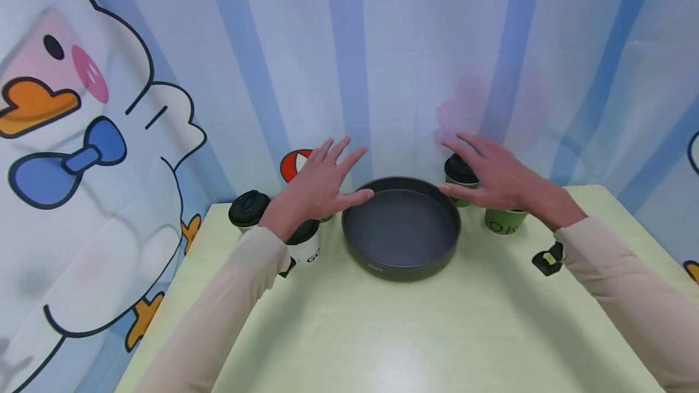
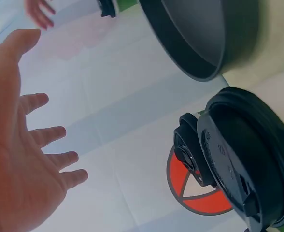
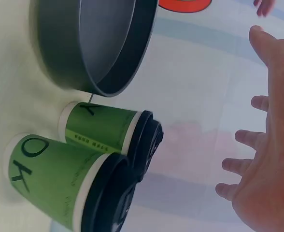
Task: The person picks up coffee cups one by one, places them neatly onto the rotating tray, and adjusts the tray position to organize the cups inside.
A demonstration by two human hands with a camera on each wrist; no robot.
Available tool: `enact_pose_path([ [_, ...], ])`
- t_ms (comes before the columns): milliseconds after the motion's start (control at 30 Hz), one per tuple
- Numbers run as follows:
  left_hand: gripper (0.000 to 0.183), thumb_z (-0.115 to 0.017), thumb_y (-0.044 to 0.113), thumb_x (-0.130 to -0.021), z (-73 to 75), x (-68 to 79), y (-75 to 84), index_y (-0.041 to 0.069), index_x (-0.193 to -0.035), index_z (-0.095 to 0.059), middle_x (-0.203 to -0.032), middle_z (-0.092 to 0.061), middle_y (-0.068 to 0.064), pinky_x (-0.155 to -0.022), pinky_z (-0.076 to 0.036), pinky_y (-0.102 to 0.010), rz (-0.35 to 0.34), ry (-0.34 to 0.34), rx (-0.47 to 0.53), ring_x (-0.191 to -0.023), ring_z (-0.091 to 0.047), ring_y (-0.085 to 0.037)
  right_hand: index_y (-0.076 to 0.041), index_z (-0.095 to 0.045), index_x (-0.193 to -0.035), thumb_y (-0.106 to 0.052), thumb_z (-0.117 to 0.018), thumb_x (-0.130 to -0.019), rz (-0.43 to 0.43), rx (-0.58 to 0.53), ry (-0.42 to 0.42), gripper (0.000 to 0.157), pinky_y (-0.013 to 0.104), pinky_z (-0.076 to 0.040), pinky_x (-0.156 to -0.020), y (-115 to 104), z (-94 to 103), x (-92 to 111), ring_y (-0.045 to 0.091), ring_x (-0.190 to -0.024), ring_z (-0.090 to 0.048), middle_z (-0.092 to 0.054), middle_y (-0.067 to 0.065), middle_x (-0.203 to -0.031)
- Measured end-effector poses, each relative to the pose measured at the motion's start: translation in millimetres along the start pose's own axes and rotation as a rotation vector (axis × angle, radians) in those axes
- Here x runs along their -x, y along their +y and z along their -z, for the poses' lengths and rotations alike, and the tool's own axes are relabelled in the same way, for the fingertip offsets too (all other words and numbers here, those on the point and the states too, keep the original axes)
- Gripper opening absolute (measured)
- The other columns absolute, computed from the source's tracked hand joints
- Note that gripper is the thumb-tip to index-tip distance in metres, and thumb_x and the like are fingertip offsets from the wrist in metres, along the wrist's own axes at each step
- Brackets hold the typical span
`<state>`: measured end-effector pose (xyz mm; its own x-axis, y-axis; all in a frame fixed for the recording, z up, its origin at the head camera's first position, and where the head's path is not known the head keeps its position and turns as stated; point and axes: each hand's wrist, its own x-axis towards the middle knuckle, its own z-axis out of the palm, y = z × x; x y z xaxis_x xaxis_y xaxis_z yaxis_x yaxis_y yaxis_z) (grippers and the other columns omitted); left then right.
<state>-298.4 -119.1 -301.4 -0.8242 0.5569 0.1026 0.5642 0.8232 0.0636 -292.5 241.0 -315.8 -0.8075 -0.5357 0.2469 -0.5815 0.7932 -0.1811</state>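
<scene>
My left hand (image 1: 322, 185) is held over the left side of the table, fingers spread and holding nothing. Below it are lidded paper cups: a white cup (image 1: 307, 251) with black lettering, partly hidden by the wrist, and one with a black lid (image 1: 249, 208) further left. On the right, my right hand (image 1: 494, 173) hovers with fingers extended, its palm bare in the right wrist view. Two green paper cups (image 3: 55, 174) with black lids stand beneath it, partly covered in the head view. Between the hands sits a round dark grey pan (image 1: 401, 229), touched by neither.
The pale table (image 1: 398, 332) ends at the back against a blue-and-white striped cloth (image 1: 404, 65) with a cartoon duck on the left. A small black device (image 1: 548, 259) is worn at the right wrist. Both sleeves reach across the near part of the table.
</scene>
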Motion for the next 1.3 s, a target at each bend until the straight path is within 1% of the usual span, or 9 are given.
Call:
enact_pose_path([
  [133,0.081,-0.050,0.064,-0.101,-0.5,7.0,1.0,0.024,-0.167,-0.024,-0.171,-0.017,-0.012,-0.124,-0.022,-0.057,-0.005,0.086,0.094,-0.156,-0.014,-0.039,-0.021,-0.022,-0.167,-0.049,-0.068,-0.097,-0.051,-0.047,0.018,0.088,0.073,-0.021,-0.115,11,0.1,11,0.049,-0.150,-0.023,-0.021,0.022,-0.168],
  [200,0.078,-0.052,0.060,-0.102,-2.1,12.0,2.7,0.023,-0.166,-0.027,-0.170,-0.020,-0.011,-0.121,-0.029,-0.056,-0.005,0.130,0.173,-0.155,-0.018,-0.035,-0.019,-0.021,-0.167,-0.049,-0.067,-0.097,-0.086,-0.070,0.026,0.089,0.074,-0.021,-0.114,17,-1.1,17,0.050,-0.151,-0.022,-0.021,0.023,-0.168],
  [333,0.071,-0.055,0.054,-0.104,-10.0,23.4,9.2,0.020,-0.163,-0.034,-0.167,-0.027,-0.009,-0.119,-0.034,-0.054,-0.002,0.205,0.347,-0.152,-0.026,-0.030,-0.013,-0.023,-0.166,-0.049,-0.067,-0.098,-0.153,-0.131,0.057,0.088,0.076,-0.022,-0.113,31,-6.8,30,0.051,-0.150,-0.020,-0.019,0.024,-0.168],
  [467,0.064,-0.057,0.048,-0.104,-25.4,31.4,17.2,0.014,-0.157,-0.043,-0.162,-0.037,-0.008,-0.118,-0.036,-0.053,-0.007,0.285,0.489,-0.148,-0.035,-0.027,-0.011,-0.021,-0.166,-0.045,-0.067,-0.099,-0.186,-0.192,0.089,0.088,0.076,-0.022,-0.112,48,-16.3,41,0.051,-0.151,-0.020,-0.019,0.026,-0.167],
  [600,0.058,-0.058,0.042,-0.105,-49.9,36.5,24.0,0.011,-0.153,-0.048,-0.157,-0.044,-0.008,-0.118,-0.036,-0.054,0.002,0.342,0.628,-0.144,-0.040,-0.027,-0.011,-0.020,-0.166,-0.044,-0.069,-0.098,-0.227,-0.259,0.121,0.090,0.076,-0.021,-0.112,62,-26.3,52,0.050,-0.151,-0.019,-0.020,0.026,-0.167],
  [733,0.056,-0.058,0.041,-0.105,-79.3,41.4,28.8,0.011,-0.152,-0.049,-0.156,-0.044,-0.008,-0.118,-0.036,-0.055,0.043,0.338,0.721,-0.144,-0.041,-0.027,-0.009,-0.019,-0.166,-0.043,-0.069,-0.098,-0.283,-0.319,0.153,0.091,0.076,-0.021,-0.112,71,-34.0,62,0.050,-0.151,-0.019,-0.021,0.027,-0.166],
  [933,0.060,-0.059,0.040,-0.105,-116.7,46.5,32.6,0.009,-0.154,-0.045,-0.160,-0.037,-0.012,-0.118,-0.034,-0.057,0.125,0.305,0.765,-0.147,-0.037,-0.032,-0.007,-0.019,-0.165,-0.045,-0.070,-0.098,-0.354,-0.365,0.185,0.092,0.077,-0.022,-0.110,79,-46.2,71,0.052,-0.150,-0.019,-0.021,0.028,-0.166],
  [1067,0.065,-0.060,0.040,-0.104,-132.2,46.0,34.5,0.006,-0.156,-0.041,-0.164,-0.029,-0.017,-0.120,-0.031,-0.059,0.188,0.293,0.798,-0.150,-0.031,-0.036,-0.008,-0.018,-0.166,-0.045,-0.070,-0.097,-0.407,-0.420,0.223,0.094,0.077,-0.025,-0.108,82,-56.3,76,0.054,-0.147,-0.024,-0.023,0.028,-0.165],
  [1300,0.073,-0.060,0.039,-0.103,-149.8,41.9,34.6,0.005,-0.161,-0.031,-0.165,-0.028,-0.017,-0.120,-0.029,-0.058,0.300,0.319,0.866,-0.151,-0.030,-0.036,-0.010,-0.015,-0.167,-0.045,-0.070,-0.098,-0.469,-0.545,0.289,0.094,0.078,-0.023,-0.109,81,-74.9,84,0.054,-0.149,-0.022,-0.022,0.027,-0.166],
])
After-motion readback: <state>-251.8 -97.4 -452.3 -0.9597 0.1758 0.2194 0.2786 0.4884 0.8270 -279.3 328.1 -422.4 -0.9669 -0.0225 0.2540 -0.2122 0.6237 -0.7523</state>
